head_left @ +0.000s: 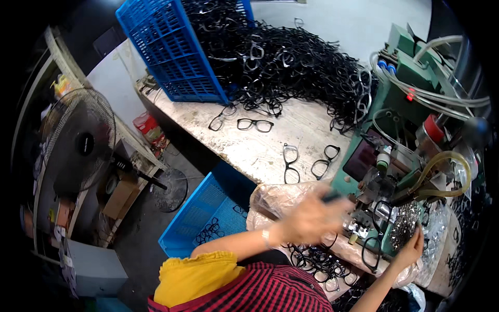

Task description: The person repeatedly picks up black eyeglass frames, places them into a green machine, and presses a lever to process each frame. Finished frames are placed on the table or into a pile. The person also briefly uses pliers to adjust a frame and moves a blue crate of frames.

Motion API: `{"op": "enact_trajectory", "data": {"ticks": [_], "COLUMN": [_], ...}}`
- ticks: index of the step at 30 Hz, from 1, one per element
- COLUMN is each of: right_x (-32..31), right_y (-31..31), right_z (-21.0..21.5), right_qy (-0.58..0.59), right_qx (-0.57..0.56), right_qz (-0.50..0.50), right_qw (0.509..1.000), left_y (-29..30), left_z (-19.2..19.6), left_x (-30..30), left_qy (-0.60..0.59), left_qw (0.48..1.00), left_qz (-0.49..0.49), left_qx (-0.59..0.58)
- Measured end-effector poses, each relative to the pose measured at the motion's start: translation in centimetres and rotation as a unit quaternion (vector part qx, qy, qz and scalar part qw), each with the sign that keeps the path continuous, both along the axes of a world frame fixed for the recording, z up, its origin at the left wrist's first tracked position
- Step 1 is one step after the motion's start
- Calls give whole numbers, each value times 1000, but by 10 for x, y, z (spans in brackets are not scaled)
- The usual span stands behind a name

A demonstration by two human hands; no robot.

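Note:
My left hand point(311, 217) is smeared by motion in front of the green machine point(400, 104). A dark patch shows at its fingertips; I cannot tell what it is. My right hand point(411, 250) is at the edge of a heap of small shiny metal parts point(404, 224), fingers drawn together, and whatever they hold is too small to make out. Between the hands, a black eyeglass frame point(371, 254) hangs upright at the machine's front. Two more frames, one dark and clear point(291, 164) and one black point(325, 162), lie on the table left of the machine.
A big heap of black eyeglass frames point(306, 67) spills from a tipped blue crate point(176, 57) across the worktable point(244, 148). Below its edge stands another blue crate point(179, 229) with some frames. More frames point(322, 268) lie by my lap. A fan point(78, 140) stands left.

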State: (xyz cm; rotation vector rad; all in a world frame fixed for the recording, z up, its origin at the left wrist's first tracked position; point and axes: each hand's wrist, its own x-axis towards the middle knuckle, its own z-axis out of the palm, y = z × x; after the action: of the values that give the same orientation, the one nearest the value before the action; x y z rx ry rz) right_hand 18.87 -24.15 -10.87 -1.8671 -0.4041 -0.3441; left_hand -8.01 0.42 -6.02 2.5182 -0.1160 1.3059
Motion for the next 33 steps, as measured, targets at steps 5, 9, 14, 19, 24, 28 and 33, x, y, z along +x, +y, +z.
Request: {"op": "enact_trajectory", "data": {"ticks": [5, 9, 14, 19, 24, 28, 33], "right_x": [13, 10, -17, -39, -65, -79, -56], "right_y": [-29, 27, 52, -8, -46, -17, 73], "right_z": [-32, -13, 18, 14, 15, 50, 84], "right_qy": [-46, 13, 84, -106, -27, -30, 22], "right_qx": [71, 168, 172, -26, -21, 3, 134], "right_qz": [-32, -33, 32, -72, -76, 64, 198], "right_qw": [996, 985, 981, 991, 997, 997, 971], "left_y": [195, 328, 427, 316, 171, 104, 76], "left_z": [-35, -41, -73, -22, -35, -38, -9], "left_x": [-85, -125, -184, -53, -24, 8, 50], "left_qy": [21, 162, 421, 243, 34, -66, -57], "left_qw": [899, 841, 795, 886, 952, 932, 885], "left_qz": [424, 516, 437, 393, 302, 154, 42], "left_qx": [-110, 3, 3, -29, -35, -321, -459]}}
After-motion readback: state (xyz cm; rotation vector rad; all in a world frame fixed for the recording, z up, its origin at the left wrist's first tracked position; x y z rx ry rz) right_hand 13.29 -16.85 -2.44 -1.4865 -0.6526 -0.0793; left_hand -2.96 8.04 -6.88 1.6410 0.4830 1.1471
